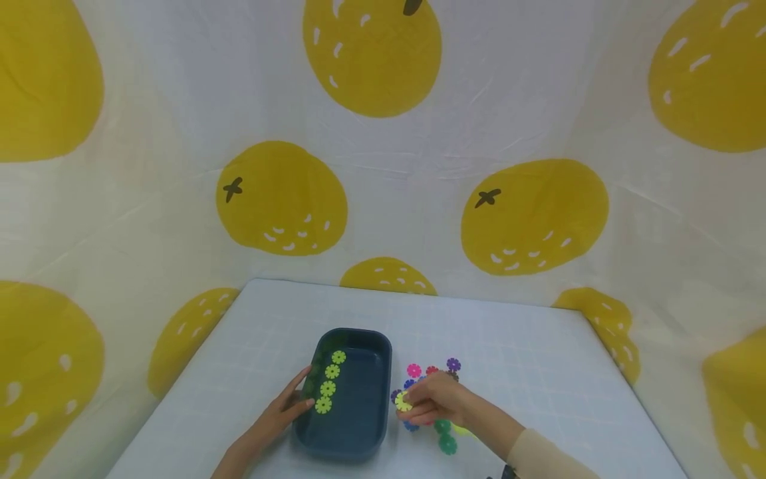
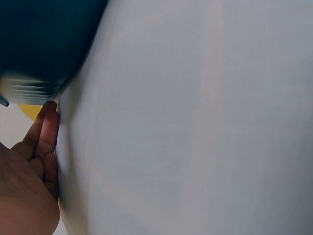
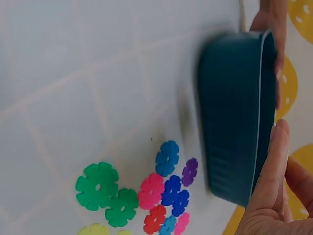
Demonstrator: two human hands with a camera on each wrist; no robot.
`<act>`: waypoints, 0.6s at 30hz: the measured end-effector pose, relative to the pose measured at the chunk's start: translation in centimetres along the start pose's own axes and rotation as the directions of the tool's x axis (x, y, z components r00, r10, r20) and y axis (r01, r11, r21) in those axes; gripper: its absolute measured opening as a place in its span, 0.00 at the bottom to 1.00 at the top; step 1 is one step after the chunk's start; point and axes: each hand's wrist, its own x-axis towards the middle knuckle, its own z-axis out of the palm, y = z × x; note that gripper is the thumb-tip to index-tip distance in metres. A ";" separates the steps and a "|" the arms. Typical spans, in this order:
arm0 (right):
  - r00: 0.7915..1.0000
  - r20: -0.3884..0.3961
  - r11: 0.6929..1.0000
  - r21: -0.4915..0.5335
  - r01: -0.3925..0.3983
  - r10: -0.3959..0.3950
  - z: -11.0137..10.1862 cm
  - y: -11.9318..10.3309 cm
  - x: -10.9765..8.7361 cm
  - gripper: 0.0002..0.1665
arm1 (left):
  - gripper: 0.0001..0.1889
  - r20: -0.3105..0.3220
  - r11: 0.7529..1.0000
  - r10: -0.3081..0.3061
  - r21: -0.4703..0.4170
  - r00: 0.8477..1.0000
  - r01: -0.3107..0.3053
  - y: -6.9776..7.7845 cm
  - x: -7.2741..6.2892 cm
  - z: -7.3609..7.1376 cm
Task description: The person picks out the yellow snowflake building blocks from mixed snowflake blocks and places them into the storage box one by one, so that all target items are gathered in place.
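A dark teal plastic tray (image 1: pixel 344 449) sits on the table with several yellow-green snowflake discs (image 1: pixel 328 388) in a column along its left side. My left hand (image 1: pixel 280 411) holds the tray's left wall, thumb over the rim and fingers along the outside. Between thumb and fingertips, my right hand (image 1: pixel 435 399) pinches another yellow-green disc (image 1: pixel 403 401), just right of the tray's right rim. Beneath and around that hand lie loose discs in mixed colours, among them a green disc (image 3: pixel 97 186), a pink disc (image 3: pixel 151 191) and a purple disc (image 1: pixel 453 364). The right wrist view hides the pinched disc.
A pale cloth with faint grid lines covers the table (image 1: pixel 526 372). Behind and at both sides hangs a white curtain (image 1: pixel 401 186) printed with large yellow fruit. The loose discs spread close to the tray's right side.
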 end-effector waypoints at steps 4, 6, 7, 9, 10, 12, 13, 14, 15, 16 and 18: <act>0.999 0.031 1.000 0.010 0.020 -0.021 0.2 0.1 0.1 0.13 | 0.39 -0.003 1.000 -0.012 0.007 1.000 0.012 0.0 0.1 0.1; 0.999 0.036 1.000 0.006 0.029 -0.029 0.2 0.0 0.1 0.13 | 0.39 -0.007 1.000 -0.012 0.008 1.000 0.012 0.0 0.0 0.1; 0.999 0.040 0.999 0.002 0.032 -0.032 0.3 0.0 0.1 0.13 | 0.39 -0.007 1.000 -0.009 0.006 1.000 0.009 0.0 0.1 0.1; 0.998 0.043 0.999 -0.006 0.034 -0.033 0.4 -0.1 0.1 0.14 | 0.39 -0.008 1.000 -0.007 0.001 1.000 0.007 -0.1 0.1 0.1; 0.998 0.046 0.999 -0.007 0.034 -0.034 0.5 -0.2 0.1 0.14 | 0.39 -0.008 1.000 -0.005 -0.004 1.000 0.005 -0.1 0.0 0.1; 0.998 0.055 0.999 -0.009 0.031 -0.030 0.6 -0.5 0.2 0.14 | 0.38 -0.009 1.000 -0.003 -0.005 1.000 0.003 -0.2 0.1 0.0; 0.998 0.058 0.999 -0.011 0.031 -0.030 0.7 -0.6 0.2 0.14 | 0.38 -0.009 1.000 -0.002 -0.006 1.000 0.002 -0.2 0.1 0.0; 0.998 0.062 0.999 -0.013 0.029 -0.029 0.7 -0.8 0.2 0.14 | 0.38 -0.008 1.000 -0.001 -0.007 1.000 0.001 -0.2 0.1 0.0; 0.997 0.065 0.999 -0.015 0.030 -0.029 0.8 -0.9 0.3 0.14 | 0.38 -0.007 1.000 -0.001 -0.007 1.000 0.001 -0.3 0.1 0.0; 0.997 0.067 0.999 -0.018 0.031 -0.030 0.9 -1.1 0.3 0.13 | 0.38 -0.008 1.000 0.000 -0.008 1.000 0.000 -0.3 0.1 0.0; 0.997 0.073 0.999 -0.023 0.033 -0.031 1.1 -1.5 0.4 0.13 | 0.38 -0.009 1.000 0.003 -0.012 1.000 -0.003 -0.3 0.1 -0.1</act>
